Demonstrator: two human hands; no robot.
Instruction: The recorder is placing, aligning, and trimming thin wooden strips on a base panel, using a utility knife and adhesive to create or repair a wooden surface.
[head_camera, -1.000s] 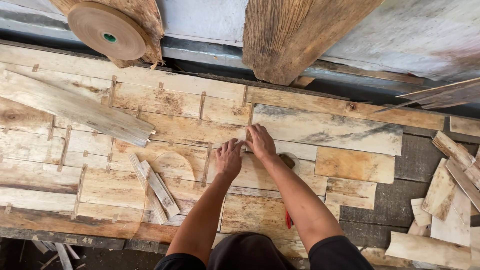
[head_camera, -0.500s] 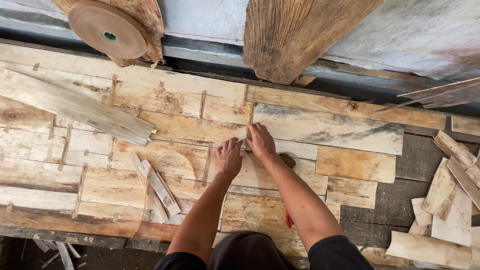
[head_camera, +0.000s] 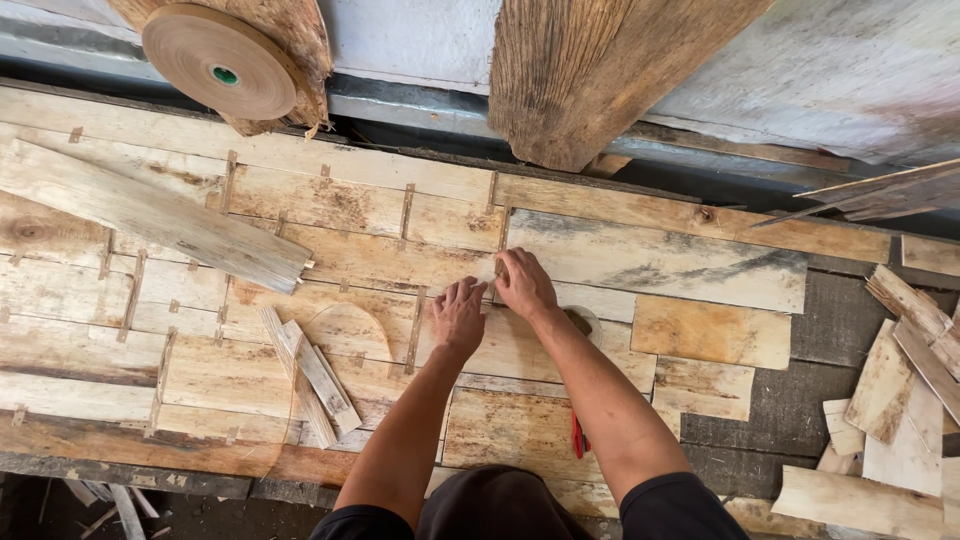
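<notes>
Almost nothing has shifted over the last second: both hands stay pressed side by side on the patchwork of veneer sheets (head_camera: 330, 330) that covers the surface (head_camera: 760, 420), so the work is still a matter of smoothing down one spot at the seam. The left hand (head_camera: 458, 316) lies flat with fingers spread, grasping nothing, while the right hand (head_camera: 523, 284) sits just at its 1 o'clock, fingertips bent onto the edge where a grey-streaked veneer piece (head_camera: 660, 260) meets the paler sheets; whether it pinches a bit of tape there cannot be told. A roll of brown paper tape (head_camera: 218, 64) hangs at 11 o'clock, and loose veneer offcuts (head_camera: 900, 380) lie at 3 o'clock.
</notes>
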